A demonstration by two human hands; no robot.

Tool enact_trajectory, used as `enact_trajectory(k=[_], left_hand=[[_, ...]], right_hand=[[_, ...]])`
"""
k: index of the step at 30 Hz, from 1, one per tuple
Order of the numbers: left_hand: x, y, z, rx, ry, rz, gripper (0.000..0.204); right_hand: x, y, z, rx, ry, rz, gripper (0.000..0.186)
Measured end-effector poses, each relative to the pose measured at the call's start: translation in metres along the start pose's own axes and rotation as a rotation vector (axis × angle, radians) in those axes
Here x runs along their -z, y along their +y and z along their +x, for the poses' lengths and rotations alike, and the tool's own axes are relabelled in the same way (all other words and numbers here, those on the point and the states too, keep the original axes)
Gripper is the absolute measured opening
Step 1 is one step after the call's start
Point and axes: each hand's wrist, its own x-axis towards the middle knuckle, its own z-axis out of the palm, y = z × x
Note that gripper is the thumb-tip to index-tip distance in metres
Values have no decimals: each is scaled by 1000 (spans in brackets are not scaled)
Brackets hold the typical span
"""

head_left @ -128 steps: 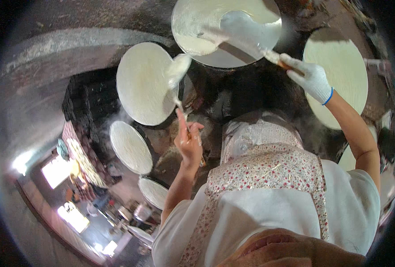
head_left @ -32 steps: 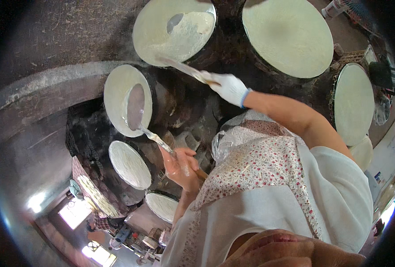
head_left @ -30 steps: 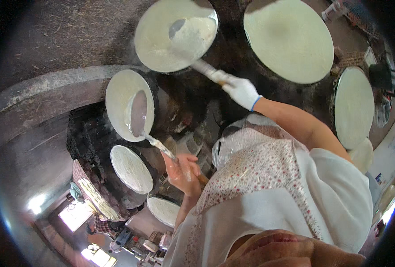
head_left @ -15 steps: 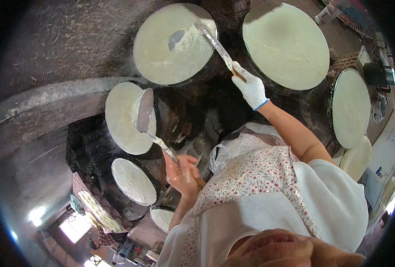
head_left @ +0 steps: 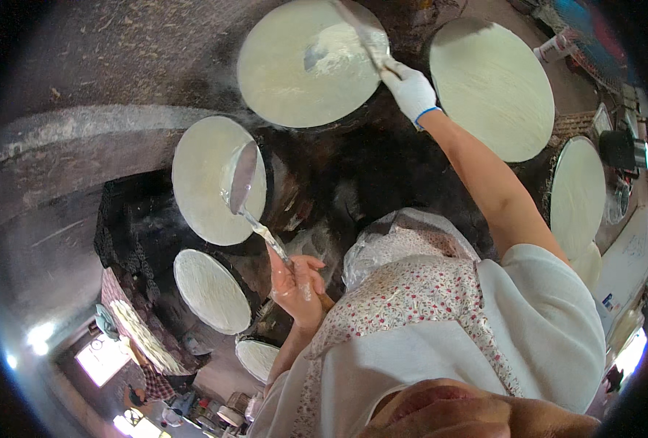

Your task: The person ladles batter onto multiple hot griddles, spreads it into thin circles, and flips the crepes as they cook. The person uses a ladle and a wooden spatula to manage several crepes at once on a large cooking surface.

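Observation:
My bare left hand [head_left: 297, 292], smeared with batter, is closed round the handle of a metal ladle [head_left: 243, 175]. The ladle's bowl hangs over a round pale batter sheet [head_left: 200, 175] on the left. In a white glove, my right hand [head_left: 411, 91] grips a long flat spatula [head_left: 360, 33], blurred by motion. Its blade lies over the large far batter sheet [head_left: 287, 73]. That sheet has a small grey bare patch with rougher, whitish batter beside it.
More round pale sheets surround me: one at the far right [head_left: 492, 87], one at the right [head_left: 578, 197], others at the left [head_left: 213, 292]. A fan [head_left: 594, 44] and a dark pot [head_left: 619, 150] stand at the right. Another person [head_left: 156, 383] is at the lower left.
My right hand has swept the spatula farther away over the far sheet. The whitish patch there looks different, and the ladle has stayed nearly in place. The view has shifted slightly.

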Motion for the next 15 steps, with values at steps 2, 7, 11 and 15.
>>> enact_trajectory(k=[2,7,11,15], left_hand=[[2,-2,2,-18,20,11,62],[16,-3,3,-28,12,0,61],[31,-5,12,-38,19,46,61],[40,-9,19,-46,-38,11,61]], right_hand=[[-12,-61,-3,-41,-227,-344,49],[3,-71,-24,43,-170,-445,45],[-6,-31,-71,-9,-30,-147,45],[-35,-69,-86,-87,-179,-258,46]])
